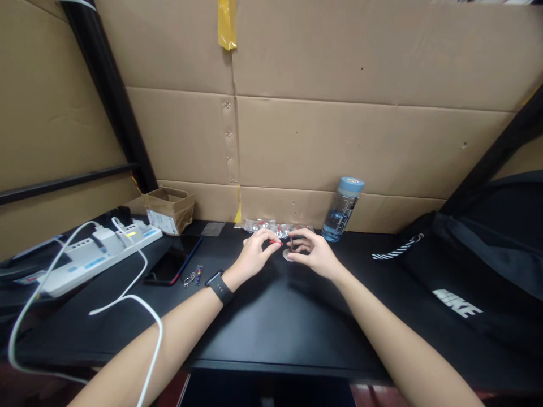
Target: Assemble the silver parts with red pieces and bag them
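Near the back of the black table, my left hand (257,252) pinches a small red piece (275,243) between thumb and fingertips; its exact kind is too small to make out. To its right, my right hand (313,253) has its thumb and fingers closed around a small stand (287,255) with a pale round base and a thin dark upright. The red piece points toward that upright, with a narrow gap between them. Behind both hands lie clear plastic bags (278,228) with some red bits inside. A dark watch (219,287) is on my left wrist.
A water bottle (341,209) stands tilted in view at the back right. On the left are a power strip (102,254) with white cables, a phone (173,261), a keychain (194,276) and a small cardboard box (169,209). A black backpack (475,271) occupies the right side.
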{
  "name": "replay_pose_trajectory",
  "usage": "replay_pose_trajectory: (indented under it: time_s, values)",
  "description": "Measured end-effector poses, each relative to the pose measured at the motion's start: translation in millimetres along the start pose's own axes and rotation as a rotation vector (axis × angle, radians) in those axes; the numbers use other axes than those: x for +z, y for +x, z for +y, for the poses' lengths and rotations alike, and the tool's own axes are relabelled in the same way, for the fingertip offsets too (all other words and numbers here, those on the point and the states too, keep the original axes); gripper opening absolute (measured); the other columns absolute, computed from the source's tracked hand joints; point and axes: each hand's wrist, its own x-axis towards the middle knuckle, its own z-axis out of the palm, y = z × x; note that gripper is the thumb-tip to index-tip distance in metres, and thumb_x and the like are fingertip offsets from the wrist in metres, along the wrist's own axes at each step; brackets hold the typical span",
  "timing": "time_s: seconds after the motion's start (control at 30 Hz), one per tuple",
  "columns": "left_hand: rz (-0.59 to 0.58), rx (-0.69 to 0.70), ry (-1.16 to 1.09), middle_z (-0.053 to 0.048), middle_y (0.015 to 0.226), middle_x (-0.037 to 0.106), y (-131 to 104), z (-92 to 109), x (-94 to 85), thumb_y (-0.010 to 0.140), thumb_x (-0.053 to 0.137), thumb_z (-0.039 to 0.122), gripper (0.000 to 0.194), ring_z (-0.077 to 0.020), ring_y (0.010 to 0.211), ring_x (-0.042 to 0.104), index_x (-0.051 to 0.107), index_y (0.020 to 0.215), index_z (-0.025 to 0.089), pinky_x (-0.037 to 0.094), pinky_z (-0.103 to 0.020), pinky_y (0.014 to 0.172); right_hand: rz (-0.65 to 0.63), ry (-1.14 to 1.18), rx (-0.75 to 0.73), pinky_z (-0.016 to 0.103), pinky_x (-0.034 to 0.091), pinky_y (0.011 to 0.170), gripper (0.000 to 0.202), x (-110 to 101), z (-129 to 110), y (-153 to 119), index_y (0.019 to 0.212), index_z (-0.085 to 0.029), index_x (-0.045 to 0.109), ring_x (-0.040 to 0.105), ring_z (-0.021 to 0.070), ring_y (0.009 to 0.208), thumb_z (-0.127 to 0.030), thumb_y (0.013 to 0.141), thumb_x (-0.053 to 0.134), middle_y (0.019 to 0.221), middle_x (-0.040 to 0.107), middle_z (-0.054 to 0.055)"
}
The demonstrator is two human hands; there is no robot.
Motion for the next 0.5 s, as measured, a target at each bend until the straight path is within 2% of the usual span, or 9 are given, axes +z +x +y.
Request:
replay_pose_trajectory:
  time_s: [0.07, 0.17, 0.33, 0.5]
  values:
    - [0.018, 0.009, 0.047, -0.004, 0.114, 0.068, -2.1, 5.1, 1.9, 0.097, 0.062, 0.032, 0.011, -0.0231, 0.116, 0.060, 0.070, 0.096, 0.024, 0.041, -0.038, 0.102, 0.006, 0.098, 0.006, 0.036, 0.058, 0.082, 0.058, 15.2, 0.8, -0.7, 0.118, -0.024, 0.065, 0.071, 0.0219, 0.094, -0.033, 0.066, 0.091, 0.115, 0.070, 0.008]
    - [0.029, 0.025, 0.159, -0.004, 0.118, 0.065, -5.3, 10.9, 3.6, 0.098, 0.060, 0.032, 0.011, -0.0248, 0.121, 0.055, 0.070, 0.097, 0.026, 0.037, -0.042, 0.101, 0.012, 0.177, 0.023, 0.035, 0.058, 0.080, 0.058, 25.8, 2.0, -2.2, 0.115, -0.024, 0.066, 0.070, 0.0189, 0.088, -0.030, 0.064, 0.092, 0.115, 0.069, 0.006]
    - [0.048, 0.073, 0.314, -0.003, 0.122, 0.062, -8.1, 13.8, 4.1, 0.099, 0.061, 0.033, 0.011, -0.0251, 0.122, 0.051, 0.071, 0.098, 0.027, 0.034, -0.041, 0.096, 0.045, 0.257, 0.012, 0.036, 0.059, 0.084, 0.057, 25.3, 1.9, -2.8, 0.114, -0.025, 0.067, 0.070, 0.0187, 0.091, -0.028, 0.063, 0.093, 0.120, 0.065, 0.006]
    - [0.042, 0.088, 0.331, -0.003, 0.122, 0.062, -9.0, 16.6, 3.9, 0.099, 0.060, 0.033, 0.012, -0.0247, 0.120, 0.051, 0.071, 0.099, 0.028, 0.033, -0.041, 0.095, 0.036, 0.269, 0.021, 0.040, 0.059, 0.090, 0.060, 22.5, 0.7, -2.8, 0.114, -0.025, 0.066, 0.070, 0.0195, 0.093, -0.026, 0.062, 0.094, 0.123, 0.064, 0.007]
